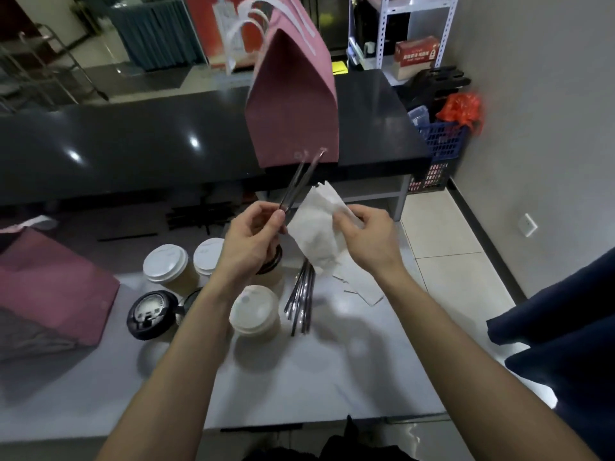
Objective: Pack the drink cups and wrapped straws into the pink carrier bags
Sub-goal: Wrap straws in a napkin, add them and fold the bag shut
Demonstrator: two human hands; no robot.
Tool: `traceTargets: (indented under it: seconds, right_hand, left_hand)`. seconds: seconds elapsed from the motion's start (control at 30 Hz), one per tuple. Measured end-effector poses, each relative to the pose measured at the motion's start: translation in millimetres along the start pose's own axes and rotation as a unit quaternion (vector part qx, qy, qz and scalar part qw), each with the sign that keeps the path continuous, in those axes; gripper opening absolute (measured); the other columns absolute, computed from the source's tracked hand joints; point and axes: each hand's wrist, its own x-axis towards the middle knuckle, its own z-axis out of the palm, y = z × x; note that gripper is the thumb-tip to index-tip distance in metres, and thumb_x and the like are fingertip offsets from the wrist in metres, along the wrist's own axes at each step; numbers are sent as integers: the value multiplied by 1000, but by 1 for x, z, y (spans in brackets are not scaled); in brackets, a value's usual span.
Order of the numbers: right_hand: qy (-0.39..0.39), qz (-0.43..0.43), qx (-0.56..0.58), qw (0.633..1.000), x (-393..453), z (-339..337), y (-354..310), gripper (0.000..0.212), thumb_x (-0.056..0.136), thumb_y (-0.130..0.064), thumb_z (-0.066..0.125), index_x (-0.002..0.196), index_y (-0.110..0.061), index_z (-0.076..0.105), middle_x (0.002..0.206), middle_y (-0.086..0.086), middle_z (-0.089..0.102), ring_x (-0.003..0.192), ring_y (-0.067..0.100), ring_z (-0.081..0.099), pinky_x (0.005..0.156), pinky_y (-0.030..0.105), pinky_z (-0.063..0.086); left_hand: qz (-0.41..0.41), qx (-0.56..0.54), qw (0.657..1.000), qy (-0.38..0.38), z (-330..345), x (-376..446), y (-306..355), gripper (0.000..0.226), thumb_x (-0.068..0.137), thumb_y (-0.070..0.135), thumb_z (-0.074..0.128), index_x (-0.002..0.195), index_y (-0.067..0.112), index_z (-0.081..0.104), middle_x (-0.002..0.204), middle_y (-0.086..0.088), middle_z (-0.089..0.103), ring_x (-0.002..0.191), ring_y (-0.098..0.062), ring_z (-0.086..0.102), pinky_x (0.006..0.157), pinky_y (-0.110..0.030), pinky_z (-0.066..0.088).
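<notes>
Left hand (248,242) pinches two straws (301,178); right hand (367,236) grips white sleeve (317,236) at 3 o'clock of them. Cups (254,312) below, 6 o'clock; bag (293,104) upright at 12. Risk: straws miss sleeve mouth, slip, or elbow topples cup.

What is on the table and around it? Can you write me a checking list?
Surface: pale table below a black counter.
Job's things: pink bag upright on the counter; another pink bag at the table's left; lidded cups; wrapped straws.
Clutter: paper scraps.
Hands: left hand pinches two straws; right hand holds a white paper bag.
Cables: nothing seen.
Surroundings: blue crate, shelving.
</notes>
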Motion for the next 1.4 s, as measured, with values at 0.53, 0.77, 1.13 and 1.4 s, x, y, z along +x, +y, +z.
traceTargets:
  seconds: [0.53,0.77,1.13,1.4]
  right_hand:
    - [0,-78,175,981,-69,281,-164,32,102,-30,76,73,-16,73,64,10,63,63,11,54,63,34,47]
    - [13,-113,175,978,-108,346,-219,7,98,-23,81,94,-18,84,87,2,82,83,27,79,76,41,64]
    - [-66,-240,188,950,-101,405,-288,9,100,-22,79,103,-31,81,91,-16,79,83,4,74,69,20,59]
    - [-202,-281,-2,938,-92,497,-293,11,98,-26,80,98,-37,81,89,-22,75,84,3,72,72,24,56]
  left_hand:
    - [82,51,993,-69,-280,-16,2,14,100,16,80,103,12,67,87,-4,76,68,-28,77,59,-37,61]
    - [86,57,992,-76,-371,-52,23,23,92,11,87,109,7,71,110,-17,73,98,-34,78,90,-51,66]
    - [86,422,898,94,-582,-85,24,24,97,28,78,113,43,69,115,8,66,122,-23,56,106,-49,51]
    - [-1,575,818,-29,-648,-65,-19,110,60,84,86,155,48,42,173,-9,29,163,-8,-22,121,-52,-35]
